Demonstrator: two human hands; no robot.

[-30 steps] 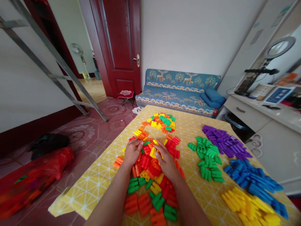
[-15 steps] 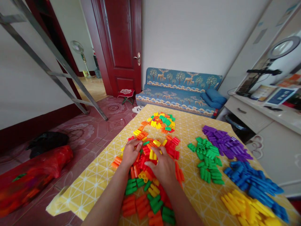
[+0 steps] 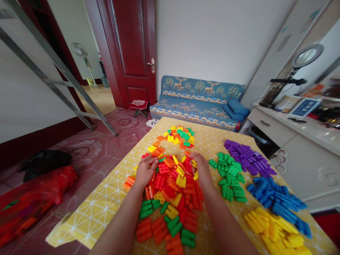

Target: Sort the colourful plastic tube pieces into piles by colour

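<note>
A mixed pile of red, orange, yellow and green plastic building blocks [image 3: 167, 187] lies in front of me on the yellow patterned tablecloth [image 3: 106, 198]. My left hand [image 3: 145, 171] rests at the pile's left edge, its fingers loosely extended over the blocks and nothing visibly gripped. At the right edge, my right hand [image 3: 203, 170] is open and curved around the side of the heap. Yellow blocks [image 3: 195, 170] show by its fingers; some fingertips are hidden. Beyond the hands sits a smaller mixed group of blocks [image 3: 180, 135].
To the right are sorted heaps: green blocks [image 3: 230, 173], purple blocks [image 3: 248, 157], blue blocks [image 3: 276, 202] and yellow blocks [image 3: 275, 230]. A blue sofa [image 3: 196, 99] stands behind the table. On the floor at left lies a red bag [image 3: 39, 198] near a metal ladder [image 3: 71, 88].
My right hand has moved right, from over the middle of the pile to its right edge, uncovering red and yellow blocks. The left hand stays about where it was. The view has shifted slightly.
</note>
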